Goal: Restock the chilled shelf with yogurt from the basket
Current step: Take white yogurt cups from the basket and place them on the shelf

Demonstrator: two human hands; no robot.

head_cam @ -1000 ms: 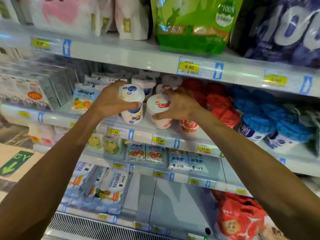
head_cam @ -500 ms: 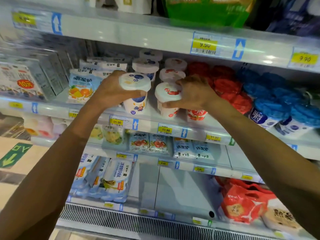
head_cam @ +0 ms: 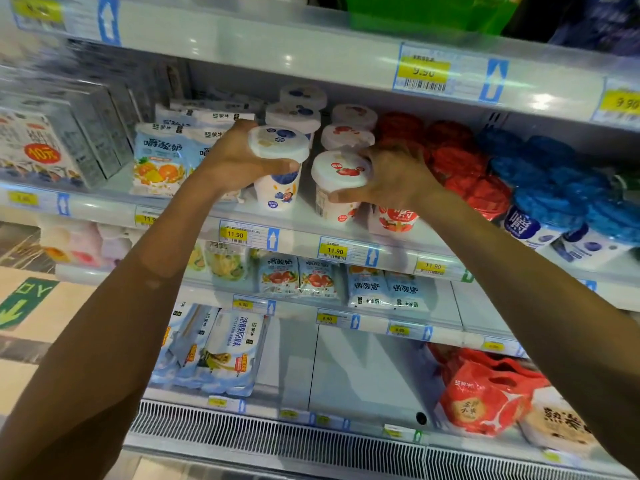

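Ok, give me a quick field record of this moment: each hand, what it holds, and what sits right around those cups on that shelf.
left hand: gripping blueberry yogurt cup, upright, at the shelf front
right hand: gripping strawberry yogurt cup, upright, beside the blueberry one
shelf: middle chilled tier, price tags reading 11.90 along its edge
behind the cups: more white-lidded cups in rows
left neighbour: orange-fruit yogurt pouch
right neighbour: red-topped packs, then blue-topped packs
basket: not in view
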